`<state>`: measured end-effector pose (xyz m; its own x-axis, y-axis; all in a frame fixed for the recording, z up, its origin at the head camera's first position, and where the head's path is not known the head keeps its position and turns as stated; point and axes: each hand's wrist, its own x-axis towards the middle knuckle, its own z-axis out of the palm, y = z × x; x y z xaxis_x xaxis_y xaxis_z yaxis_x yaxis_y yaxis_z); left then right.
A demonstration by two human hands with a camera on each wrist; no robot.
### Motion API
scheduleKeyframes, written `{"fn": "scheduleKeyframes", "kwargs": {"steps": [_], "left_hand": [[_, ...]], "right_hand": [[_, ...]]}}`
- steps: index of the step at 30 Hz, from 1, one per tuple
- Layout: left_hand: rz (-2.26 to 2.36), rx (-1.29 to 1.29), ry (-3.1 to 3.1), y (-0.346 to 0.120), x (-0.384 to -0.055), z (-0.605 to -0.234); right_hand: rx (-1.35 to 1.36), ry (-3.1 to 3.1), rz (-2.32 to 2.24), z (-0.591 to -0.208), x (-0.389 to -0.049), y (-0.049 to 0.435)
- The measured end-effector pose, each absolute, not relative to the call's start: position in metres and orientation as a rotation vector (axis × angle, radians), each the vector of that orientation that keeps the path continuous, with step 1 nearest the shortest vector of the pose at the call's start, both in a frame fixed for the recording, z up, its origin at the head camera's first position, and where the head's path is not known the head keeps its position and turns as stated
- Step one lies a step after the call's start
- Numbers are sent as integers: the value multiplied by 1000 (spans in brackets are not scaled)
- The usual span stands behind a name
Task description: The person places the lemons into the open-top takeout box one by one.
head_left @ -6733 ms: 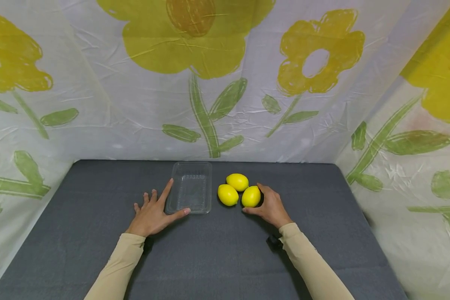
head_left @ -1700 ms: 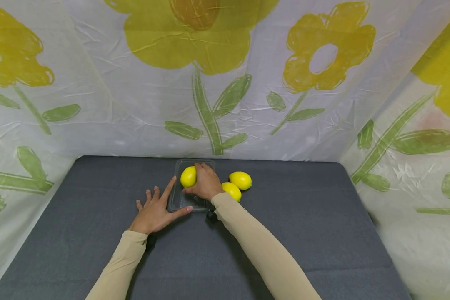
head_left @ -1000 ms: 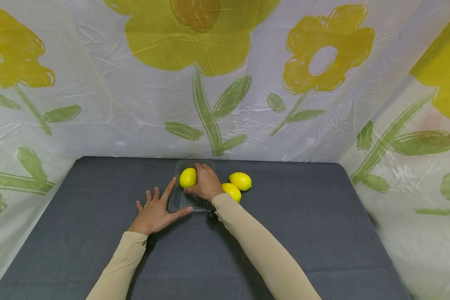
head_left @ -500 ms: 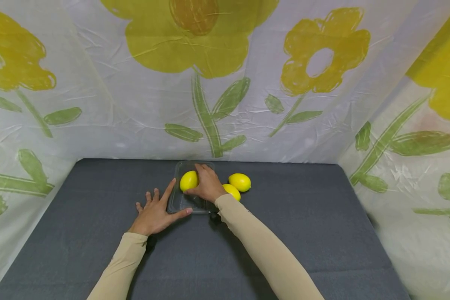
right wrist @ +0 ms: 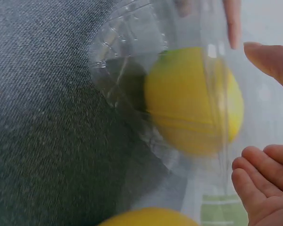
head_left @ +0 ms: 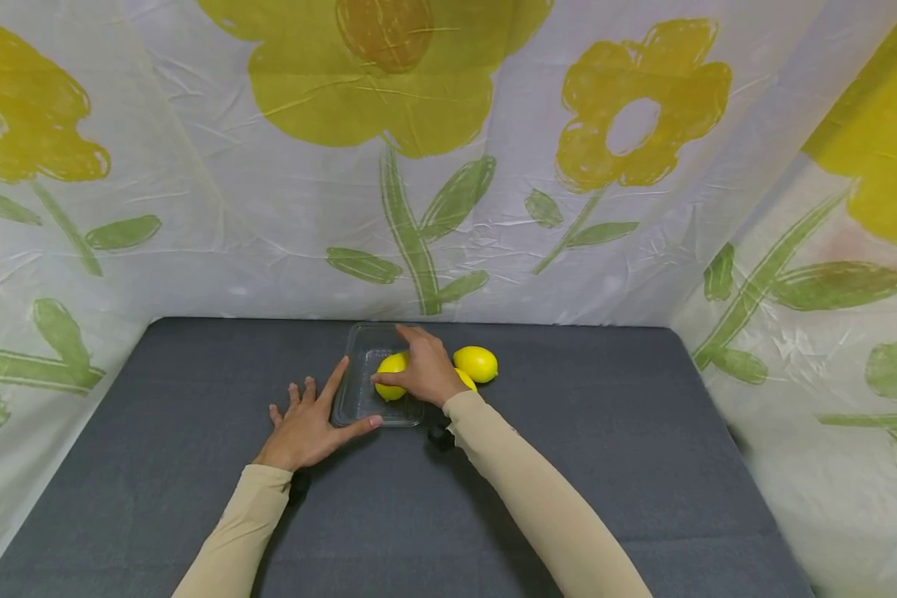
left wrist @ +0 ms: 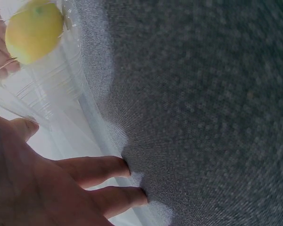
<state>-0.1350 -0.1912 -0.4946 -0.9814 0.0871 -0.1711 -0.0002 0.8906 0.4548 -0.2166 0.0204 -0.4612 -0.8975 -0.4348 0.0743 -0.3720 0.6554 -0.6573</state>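
A clear plastic container (head_left: 365,339) lies near the table's far edge with one lemon (head_left: 390,363) inside. My left hand (head_left: 302,433) is spread at the container's left side, index finger and thumb at its edges. My right hand (head_left: 430,370) hovers over the container's right side, thumb and fingers apart around the lemon. In the right wrist view a gap separates my right hand (right wrist: 269,188) from that lemon (right wrist: 188,101). Right of the container lie a second lemon (head_left: 475,365) and a third lemon (head_left: 467,379), the latter partly hidden by my right hand.
A dark grey cloth covers the table (head_left: 389,515). Behind and beside it hangs a white curtain (head_left: 269,241) printed with yellow flowers and green leaves. A small black device (head_left: 440,438) sits beneath my right wrist.
My right hand has carried a lemon from the group on the right into the container, then let go and drawn slightly right. The lemon has shifted toward the near right. The left hand stays put.
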Motion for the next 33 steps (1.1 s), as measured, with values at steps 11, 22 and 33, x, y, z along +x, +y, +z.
{"fn": "scheduleKeyframes", "kwargs": {"steps": [11,22,33], "left_hand": [[701,77,2874,-193,-135,-496],[704,88,2868,-191,-133,-494],[714,77,2868,-192,-133,-493]], "right_hand": [[-645,2760,-1209,-453,-206,46],[-622,2785,-1340,-448,-190,73],[-544,2861,-1440,-458,-172,100]]}}
